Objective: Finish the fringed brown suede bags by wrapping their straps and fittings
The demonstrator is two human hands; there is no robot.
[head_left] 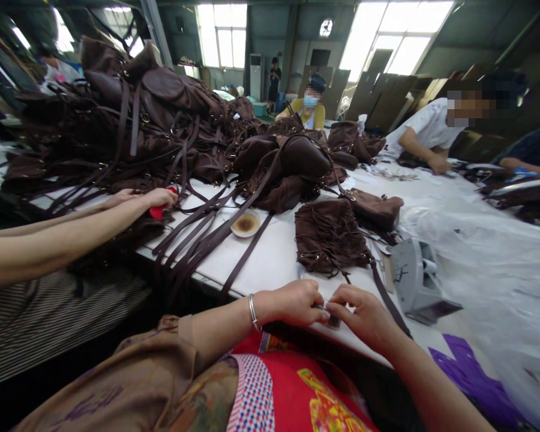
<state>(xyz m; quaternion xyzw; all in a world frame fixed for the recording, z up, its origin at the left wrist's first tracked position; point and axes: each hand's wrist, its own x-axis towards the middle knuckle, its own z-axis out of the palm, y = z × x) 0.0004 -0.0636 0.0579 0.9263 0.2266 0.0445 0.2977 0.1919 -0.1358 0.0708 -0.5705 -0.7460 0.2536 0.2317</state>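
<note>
"Where are your hands?"

"My left hand (299,302) and my right hand (364,315) meet at the near edge of the table (272,261). My fingertips almost touch."

"Are they holding something?"

"Yes. I pinch a small thing (333,321) between both hands, with my fingers closed on it. It is right by the near edge."

"What does it look like?"

"One bit is pale, and a dark bit hangs under my right fingers. It is too small and blurry to tell more."

"Do you have room to move?"

"There is bare white table to the left, up to a brown strap (248,253) that runs down to the near edge. A little bowl (245,224) sits beside that strap. Farther left, more straps hang over the edge."

"And in front of you?"

"A brown bag (330,234) lies just past my hands. It has lots of thin fringe and shiny rings near its bottom corners. Behind it is a big pile of bags (166,90)."

"What about the right?"

"It is tighter there. A grey metal thing (409,279) stands near the bag, and clear plastic (481,258) covers the table past it. Something purple (472,375) lies near my right arm."
</note>
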